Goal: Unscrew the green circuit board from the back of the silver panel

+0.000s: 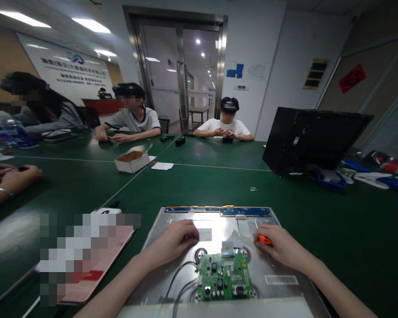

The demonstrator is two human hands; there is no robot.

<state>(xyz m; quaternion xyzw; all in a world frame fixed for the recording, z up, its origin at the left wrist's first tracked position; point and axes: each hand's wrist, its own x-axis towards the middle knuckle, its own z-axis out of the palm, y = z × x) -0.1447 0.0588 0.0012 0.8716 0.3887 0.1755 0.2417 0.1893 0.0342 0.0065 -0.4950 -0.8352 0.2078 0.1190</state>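
A flat metal display panel [175,282] lies back side up in front of me, with a green circuit board [223,278] near its middle and a narrow blue circuit board [199,210] along its far edge. My left hand [179,236] rests over the panel's left part, fingers curled; what they hold, if anything, is hidden. On the right, my right hand [277,243] is closed around a small tool with an orange handle [265,240]; its working end cannot be made out. Beside those fingers a pale translucent film [247,239] stands up from the panel. Dark cables [177,276] run off the green board's left side.
A pink folder [109,251] lies left of the panel. Farther off are an open cardboard box [132,162], a white paper [162,166] and a black monitor [315,139]. Several people sit around the green table [215,185]; a co-worker's hands [16,179] show at left.
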